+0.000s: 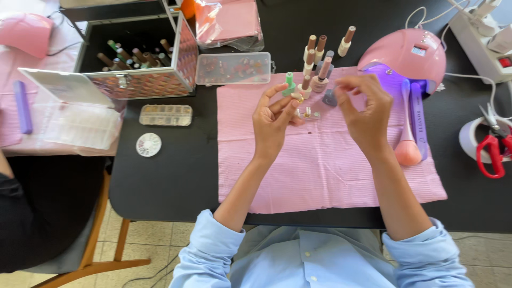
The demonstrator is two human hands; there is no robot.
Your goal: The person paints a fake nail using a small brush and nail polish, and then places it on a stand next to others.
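The work in hand looks like nail work at a manicure station: the left hand (pixel 273 125) is raised above the far part of the pink mat (pixel 320 160) with its palm turned toward the person and its fingers (pixel 271 95) spread and half curled, gripping nothing that can be seen, while the right hand (pixel 365 114) hovers just to its right with thumb and forefinger pinched together as if on something very small; whether a tiny piece really sits between them cannot be told. The step seems to be fitting or dressing a nail on the left hand, and the next move would call for a fine, steady approach of the pinched fingertips to a single nail. The left hand's long axis runs from near to far, fingertips pointing away and slightly right. Just beyond the hands stand a green bottle (pixel 289 83) and a cluster of brown-capped polish bottles (pixel 316 64), upright. A pink curing lamp (pixel 408 53) glows violet at the far right, a pink brush (pixel 408 144) lies before it, and red scissors (pixel 493 146) rest on the black tabletop (pixel 170 176). An open case (pixel 136 53) of bottles stands far left.
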